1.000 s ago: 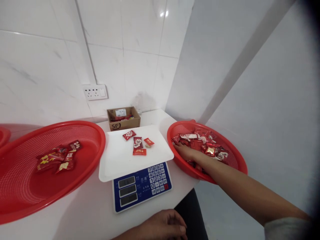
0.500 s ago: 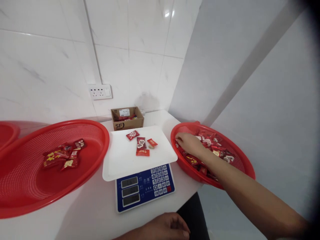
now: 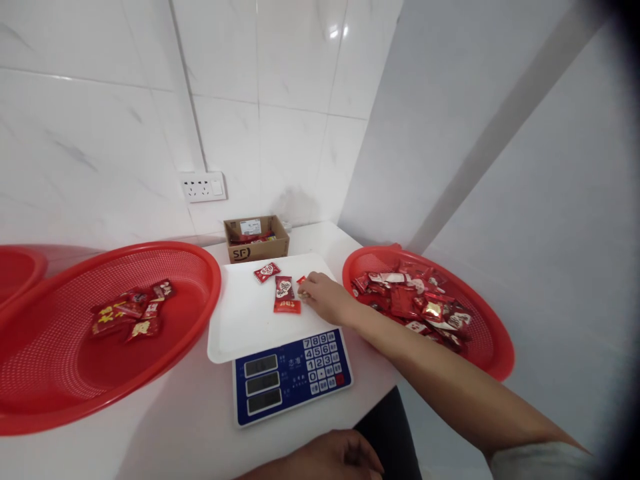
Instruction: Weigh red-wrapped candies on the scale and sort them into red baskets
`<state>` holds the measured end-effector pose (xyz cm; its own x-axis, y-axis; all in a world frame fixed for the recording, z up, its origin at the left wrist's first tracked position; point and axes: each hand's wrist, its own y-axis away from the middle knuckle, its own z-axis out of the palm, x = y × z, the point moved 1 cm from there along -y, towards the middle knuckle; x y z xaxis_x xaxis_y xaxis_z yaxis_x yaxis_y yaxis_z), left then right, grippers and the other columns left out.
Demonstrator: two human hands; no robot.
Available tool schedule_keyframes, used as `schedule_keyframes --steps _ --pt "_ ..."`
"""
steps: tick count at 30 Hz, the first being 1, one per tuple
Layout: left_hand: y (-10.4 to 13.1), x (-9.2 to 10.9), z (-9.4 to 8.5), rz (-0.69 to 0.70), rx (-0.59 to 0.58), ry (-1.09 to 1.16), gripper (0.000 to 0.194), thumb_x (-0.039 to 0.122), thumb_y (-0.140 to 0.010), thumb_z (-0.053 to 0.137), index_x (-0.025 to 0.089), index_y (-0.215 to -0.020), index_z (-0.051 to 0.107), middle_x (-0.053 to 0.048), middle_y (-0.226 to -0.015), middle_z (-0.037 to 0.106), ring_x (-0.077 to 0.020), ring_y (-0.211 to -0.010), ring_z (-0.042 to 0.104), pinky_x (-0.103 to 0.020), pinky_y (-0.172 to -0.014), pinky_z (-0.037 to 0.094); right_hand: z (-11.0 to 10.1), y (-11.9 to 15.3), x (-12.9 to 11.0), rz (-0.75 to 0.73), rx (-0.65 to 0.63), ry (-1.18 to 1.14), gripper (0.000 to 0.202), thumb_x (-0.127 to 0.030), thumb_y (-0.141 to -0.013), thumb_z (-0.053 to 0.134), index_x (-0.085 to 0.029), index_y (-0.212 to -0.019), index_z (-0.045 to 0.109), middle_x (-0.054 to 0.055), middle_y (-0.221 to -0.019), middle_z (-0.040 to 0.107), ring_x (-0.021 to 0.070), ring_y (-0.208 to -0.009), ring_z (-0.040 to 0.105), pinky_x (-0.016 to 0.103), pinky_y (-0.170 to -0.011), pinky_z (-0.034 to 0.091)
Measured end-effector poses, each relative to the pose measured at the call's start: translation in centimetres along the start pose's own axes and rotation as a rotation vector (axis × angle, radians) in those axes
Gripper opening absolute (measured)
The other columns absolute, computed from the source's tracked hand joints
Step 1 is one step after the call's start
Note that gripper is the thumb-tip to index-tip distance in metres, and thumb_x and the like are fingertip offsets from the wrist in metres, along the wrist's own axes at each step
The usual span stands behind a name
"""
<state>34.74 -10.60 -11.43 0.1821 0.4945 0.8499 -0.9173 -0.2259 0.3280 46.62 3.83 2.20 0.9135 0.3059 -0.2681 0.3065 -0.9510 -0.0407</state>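
My right hand [image 3: 325, 298] is over the right part of the white weighing tray [image 3: 235, 327], fingers pinched together and pointing down. What they hold, if anything, is hidden; a corner of a small red packet shows at the fingertips. Left of them on the tray lie a dark red candy packet [image 3: 283, 288], a flat orange-red packet [image 3: 287, 307] and a red candy packet marked 520 [image 3: 267, 271]. My left hand [image 3: 340, 457] rests loosely curled at the bottom of the view, near the table's front edge, with nothing visible in it. Below the tray is the scale's blue keypad panel [image 3: 295, 380].
On the right stands a red basket [image 3: 495, 333] heaped with red candy packets. A larger red basket [image 3: 200, 267] with several packets is at left, and part of another red basket [image 3: 23, 263] lies beyond. A cardboard box [image 3: 257, 251] holding packets sits behind the tray.
My right hand has left the candy packets in the right basket and moved left onto the tray, covering most of the small red packet there. My left hand has hardly moved.
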Motion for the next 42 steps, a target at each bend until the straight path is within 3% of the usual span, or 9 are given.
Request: schedule_keyframes --steps 2,6,10,14,20,28,35,39,42 --pt "-0.1 -0.2 -0.1 -0.001 0.003 -0.021 0.057 0.056 -0.058 0.073 0.014 -0.095 0.061 -0.005 -0.087 0.063 -0.0152 -0.079 0.057 -0.034 -0.08 0.041 -0.7 0.7 -0.4 0.023 0.083 -0.188 0.016 -0.017 -0.087 0.049 -0.018 -0.098 0.059 0.007 -0.104 0.057 0.0166 -0.096 0.052 0.03 -0.081 0.042" --pt "-0.2 -0.2 -0.1 0.014 -0.005 -0.028 0.053 0.053 -0.062 0.072 0.015 -0.097 0.06 -0.004 -0.088 0.063 -0.0144 -0.079 0.056 -0.033 -0.078 0.041 -2.4 3.3 -2.3 0.069 0.208 -0.945 0.013 -0.028 -0.083 0.057 -0.02 -0.093 0.059 0.001 -0.09 0.062 0.0124 -0.079 0.056 0.028 -0.07 0.045" --pt "0.1 0.7 0.5 -0.024 -0.006 0.01 0.053 0.052 -0.06 0.072 0.014 -0.094 0.058 -0.002 -0.079 0.061 -0.0126 -0.068 0.055 -0.032 -0.071 0.041 -3.9 6.2 -5.5 -0.083 0.21 -1.416 0.017 -0.033 -0.077 0.066 -0.023 -0.09 0.062 -0.002 -0.083 0.062 0.0101 -0.074 0.057 0.024 -0.062 0.045" --pt "0.4 1.4 0.9 -0.051 0.002 0.055 0.051 0.047 -0.057 0.074 0.014 -0.091 0.056 0.0 -0.076 0.059 -0.0101 -0.061 0.053 -0.03 -0.065 0.039 -4.5 8.0 -7.6 -0.2 0.197 -1.58 0.014 -0.03 -0.079 0.066 -0.023 -0.091 0.065 -0.001 -0.082 0.063 0.0083 -0.07 0.057 0.022 -0.062 0.046" --pt "0.4 1.2 0.8 -0.059 0.0 0.07 0.045 0.042 -0.061 0.073 0.015 -0.092 0.055 0.0 -0.075 0.059 -0.0101 -0.061 0.054 -0.028 -0.063 0.039 -4.7 8.7 -8.1 -0.234 0.183 -1.68 0.019 -0.028 -0.073 0.073 -0.022 -0.088 0.065 -0.003 -0.076 0.059 0.0049 -0.066 0.054 0.017 -0.062 0.045" --pt "0.3 1.0 0.8 -0.056 0.005 0.069 0.042 0.04 -0.063 0.072 0.014 -0.091 0.055 0.0 -0.075 0.059 -0.0106 -0.061 0.055 -0.028 -0.063 0.04 -4.5 9.1 -6.6 -0.17 0.285 -1.554 0.017 -0.027 -0.073 0.072 -0.025 -0.088 0.064 -0.004 -0.077 0.058 0.0044 -0.066 0.052 0.016 -0.062 0.044" --pt "0.3 0.8 0.7 -0.089 0.021 0.006 0.038 0.036 -0.066 0.069 0.015 -0.094 0.056 -0.001 -0.078 0.061 -0.0126 -0.065 0.057 -0.028 -0.064 0.041 -5.9 9.3 2.4 0.264 0.713 -1.098 0.023 -0.04 -0.074 0.068 -0.023 -0.089 0.063 -0.001 -0.082 0.061 0.0096 -0.071 0.056 0.021 -0.063 0.047" --pt "0.1 0.6 0.6 -0.089 0.033 0.009 0.035 0.034 -0.067 0.068 0.014 -0.093 0.056 -0.002 -0.08 0.062 -0.012 -0.063 0.057 -0.026 -0.06 0.04 -6.0 9.8 8.2 0.487 0.614 -0.786 0.029 -0.044 -0.075 0.062 -0.02 -0.09 0.063 0.002 -0.087 0.065 0.0151 -0.079 0.06 0.03 -0.074 0.048" --pt "0.1 0.7 0.5 -0.077 0.029 -0.01 0.035 0.034 -0.067 0.068 0.015 -0.093 0.056 -0.001 -0.079 0.061 -0.0115 -0.065 0.057 -0.025 -0.061 0.04 -5.4 10.1 10.5 0.499 0.28 -0.471 0.026 -0.039 -0.08 0.055 -0.019 -0.093 0.064 0.004 -0.095 0.067 0.019 -0.089 0.061 0.032 -0.083 0.046"
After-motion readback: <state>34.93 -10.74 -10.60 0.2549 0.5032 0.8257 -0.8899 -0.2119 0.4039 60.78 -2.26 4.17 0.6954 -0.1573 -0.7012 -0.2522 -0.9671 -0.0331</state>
